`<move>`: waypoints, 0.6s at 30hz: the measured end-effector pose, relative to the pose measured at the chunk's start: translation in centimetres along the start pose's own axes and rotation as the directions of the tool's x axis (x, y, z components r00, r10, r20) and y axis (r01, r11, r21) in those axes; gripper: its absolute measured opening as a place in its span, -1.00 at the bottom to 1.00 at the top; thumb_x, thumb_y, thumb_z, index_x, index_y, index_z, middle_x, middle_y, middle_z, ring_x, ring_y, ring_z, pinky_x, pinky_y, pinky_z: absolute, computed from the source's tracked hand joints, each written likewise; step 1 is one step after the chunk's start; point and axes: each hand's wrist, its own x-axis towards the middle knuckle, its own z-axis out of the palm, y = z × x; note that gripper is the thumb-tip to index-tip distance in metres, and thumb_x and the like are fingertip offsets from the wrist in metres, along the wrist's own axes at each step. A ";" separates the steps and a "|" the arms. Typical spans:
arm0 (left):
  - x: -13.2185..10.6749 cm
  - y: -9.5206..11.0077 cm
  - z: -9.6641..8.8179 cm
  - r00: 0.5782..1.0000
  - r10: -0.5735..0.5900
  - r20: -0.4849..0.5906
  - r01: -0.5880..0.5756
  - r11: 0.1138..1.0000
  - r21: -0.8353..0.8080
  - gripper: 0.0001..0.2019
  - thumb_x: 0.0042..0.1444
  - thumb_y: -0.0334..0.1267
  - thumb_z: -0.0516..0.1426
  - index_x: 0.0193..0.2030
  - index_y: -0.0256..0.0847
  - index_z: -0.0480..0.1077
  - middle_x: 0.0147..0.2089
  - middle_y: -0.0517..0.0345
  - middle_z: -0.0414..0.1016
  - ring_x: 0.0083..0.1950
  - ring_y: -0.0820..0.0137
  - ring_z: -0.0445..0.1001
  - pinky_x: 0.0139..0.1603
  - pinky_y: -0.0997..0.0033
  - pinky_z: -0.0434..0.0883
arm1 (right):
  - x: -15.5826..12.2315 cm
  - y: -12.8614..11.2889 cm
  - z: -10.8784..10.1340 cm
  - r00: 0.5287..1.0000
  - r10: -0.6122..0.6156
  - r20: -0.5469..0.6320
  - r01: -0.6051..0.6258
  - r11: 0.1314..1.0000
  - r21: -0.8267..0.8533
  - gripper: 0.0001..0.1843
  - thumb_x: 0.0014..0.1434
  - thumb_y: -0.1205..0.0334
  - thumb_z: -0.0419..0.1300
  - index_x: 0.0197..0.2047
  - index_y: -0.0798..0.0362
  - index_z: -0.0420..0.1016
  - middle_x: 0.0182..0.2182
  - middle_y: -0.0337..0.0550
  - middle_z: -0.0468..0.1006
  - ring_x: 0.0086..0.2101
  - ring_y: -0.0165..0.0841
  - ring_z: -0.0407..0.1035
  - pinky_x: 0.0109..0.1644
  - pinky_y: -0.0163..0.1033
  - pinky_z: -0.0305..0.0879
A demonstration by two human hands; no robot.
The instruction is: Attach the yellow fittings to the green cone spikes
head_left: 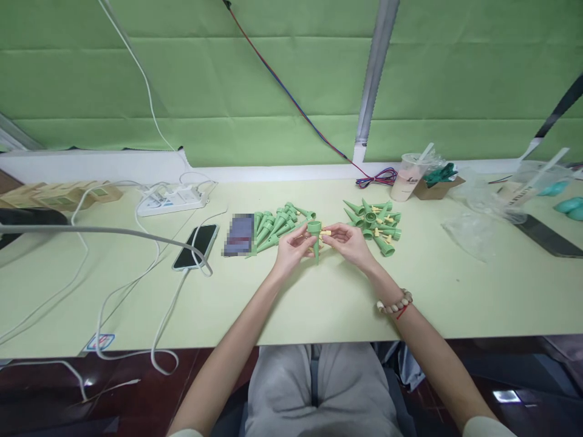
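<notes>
Over the pale tabletop, your left hand grips a green spike, point down; your right hand pinches its yellow side piece.

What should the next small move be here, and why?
Probably a gentle press or twist of the yellow piece by the right hand: it pinches that piece at the side of the green spike, which the left hand holds point-down. Its fit is too small to judge.

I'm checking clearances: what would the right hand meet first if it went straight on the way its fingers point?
The right hand would probably meet the yellow piece first, then the green spike just beyond, though depth is unclear here.
</notes>
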 end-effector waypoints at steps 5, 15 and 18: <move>-0.1 0.2 -0.1 0.999 0.009 0.038 -0.011 0.999 0.035 -0.45 -0.24 -0.01 0.34 -0.09 -0.28 0.51 -0.35 0.18 0.39 -0.39 0.40 0.49 -0.55 0.44 0.51 | -0.1 0.3 0.3 0.994 -0.099 -0.056 0.093 0.991 -0.097 -0.65 -0.13 -0.03 0.38 -0.41 0.07 0.50 -0.43 -0.09 0.60 -0.42 -0.31 0.49 -0.25 -0.17 0.46; -0.1 -0.3 -0.1 0.999 0.031 0.033 -0.034 0.997 0.075 -0.50 -0.24 -0.02 0.33 -0.16 -0.28 0.53 -0.38 0.17 0.39 -0.40 0.41 0.45 -0.53 0.41 0.50 | -0.1 0.8 0.3 0.995 -0.081 -0.063 0.076 0.993 -0.088 -0.65 -0.17 -0.02 0.38 -0.43 0.07 0.50 -0.44 -0.07 0.60 -0.44 -0.30 0.48 -0.25 -0.14 0.47; 0.1 -0.5 0.0 0.999 0.030 -0.011 -0.030 0.999 0.026 -0.47 -0.28 -0.02 0.35 -0.15 -0.27 0.53 -0.38 0.18 0.41 -0.40 0.43 0.44 -0.50 0.43 0.49 | 0.2 1.0 0.5 0.998 -0.037 -0.051 0.036 0.999 -0.029 -0.62 -0.20 -0.04 0.40 -0.42 0.06 0.49 -0.42 -0.09 0.60 -0.40 -0.30 0.50 -0.23 -0.15 0.48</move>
